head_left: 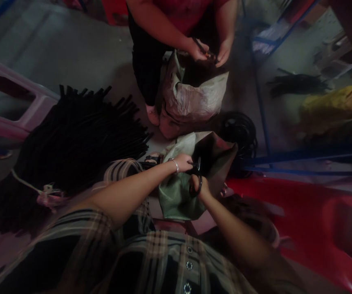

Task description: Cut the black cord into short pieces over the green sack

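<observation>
My right hand [205, 189] is closed around the dark handles of a pair of scissors [200, 183], whose blades point up past my left fingertips. My left hand [182, 162], with a bracelet at its wrist, is closed on a thin black strip [190, 163] beside the blades; most of the strip is hidden by the hand. Both hands are over the mouth of a green and white sack [176, 196], which stands between my knees. Its inside is too dark to make out.
A large tied bundle of black strips [80, 130] lies at my left, near a pink stool [37, 104]. Opposite, a co-worker's hands [208, 53] work above another sack [194, 100]. Black coiled tubing [240, 130], blue bars [310, 157] and a red plastic seat [307, 212] are at right.
</observation>
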A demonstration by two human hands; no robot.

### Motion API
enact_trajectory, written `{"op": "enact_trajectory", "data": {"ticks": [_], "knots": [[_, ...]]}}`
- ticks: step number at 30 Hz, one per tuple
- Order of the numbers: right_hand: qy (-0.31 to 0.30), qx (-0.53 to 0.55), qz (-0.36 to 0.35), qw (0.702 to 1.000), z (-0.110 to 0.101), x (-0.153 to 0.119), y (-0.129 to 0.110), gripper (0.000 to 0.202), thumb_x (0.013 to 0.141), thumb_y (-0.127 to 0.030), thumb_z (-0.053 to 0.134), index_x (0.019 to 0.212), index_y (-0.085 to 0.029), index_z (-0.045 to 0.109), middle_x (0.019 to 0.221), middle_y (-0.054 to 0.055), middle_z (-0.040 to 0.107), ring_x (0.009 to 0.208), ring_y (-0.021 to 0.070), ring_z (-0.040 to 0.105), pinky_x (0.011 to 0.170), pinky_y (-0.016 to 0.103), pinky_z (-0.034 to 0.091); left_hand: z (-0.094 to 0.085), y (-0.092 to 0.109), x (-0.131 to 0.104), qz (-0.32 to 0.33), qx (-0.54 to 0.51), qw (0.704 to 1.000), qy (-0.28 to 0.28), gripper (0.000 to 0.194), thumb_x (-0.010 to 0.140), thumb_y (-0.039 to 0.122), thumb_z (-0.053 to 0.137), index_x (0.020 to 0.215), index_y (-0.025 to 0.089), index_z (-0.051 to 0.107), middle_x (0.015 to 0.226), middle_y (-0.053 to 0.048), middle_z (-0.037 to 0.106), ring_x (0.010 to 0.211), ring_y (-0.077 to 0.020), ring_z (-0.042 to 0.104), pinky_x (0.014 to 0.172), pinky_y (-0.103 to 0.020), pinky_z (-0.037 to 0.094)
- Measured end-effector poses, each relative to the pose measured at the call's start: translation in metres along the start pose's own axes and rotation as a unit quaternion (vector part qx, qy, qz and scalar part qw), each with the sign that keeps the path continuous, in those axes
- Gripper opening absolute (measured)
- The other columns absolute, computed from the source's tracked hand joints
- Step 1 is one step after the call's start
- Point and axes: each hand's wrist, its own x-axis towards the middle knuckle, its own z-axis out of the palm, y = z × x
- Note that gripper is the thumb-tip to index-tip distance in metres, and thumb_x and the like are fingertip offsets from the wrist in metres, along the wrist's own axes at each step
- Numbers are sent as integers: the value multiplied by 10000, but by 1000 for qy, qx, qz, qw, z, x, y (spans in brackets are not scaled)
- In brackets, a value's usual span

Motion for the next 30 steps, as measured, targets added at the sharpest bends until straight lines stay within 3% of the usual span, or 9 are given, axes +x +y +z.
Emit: {"op": "enact_trajectory", "data": {"ticks": [5,12,17,24,30], "knots": [[-17,13,15,1000,2,0,3,254,703,-369,454,636,-150,564,515,18,550,429,127,495,418,229,347,-5,0,4,-21,-89,995,39,152,655,184,582,784,143,651,467,40,519,425,-77,478,428,-166,339],[-65,-48,-66,995,7,6,12,218,746,-351,459,684,-163,549,602,24,599,555,140,551,531,231,392,-7,6,3,-49,-190,979,49,191,661,151,616,849,119,618,460,44,513,388,-63,449,414,-160,345],[-78,-73,-77,991,8,3,9,192,757,-336,470,714,-167,549,621,21,598,564,143,550,559,242,394,-6,8,3,-55,-195,978,39,209,672,146,602,878,110,594,472,43,519,389,-66,454,410,-163,355],[-79,-80,-97,989,5,-2,3,178,750,-309,452,728,-163,551,622,9,590,576,129,532,570,228,388,-6,9,1,-74,-156,985,-3,449,647,133,617,1084,106,518,499,44,556,414,-87,488,430,-175,370],[-57,-69,-76,993,5,-2,6,177,715,-298,449,653,-161,543,561,12,584,527,122,523,501,212,369,-5,8,0,-73,-97,993,-6,411,701,191,587,1099,112,525,570,16,592,483,-106,536,494,-202,413]]}}
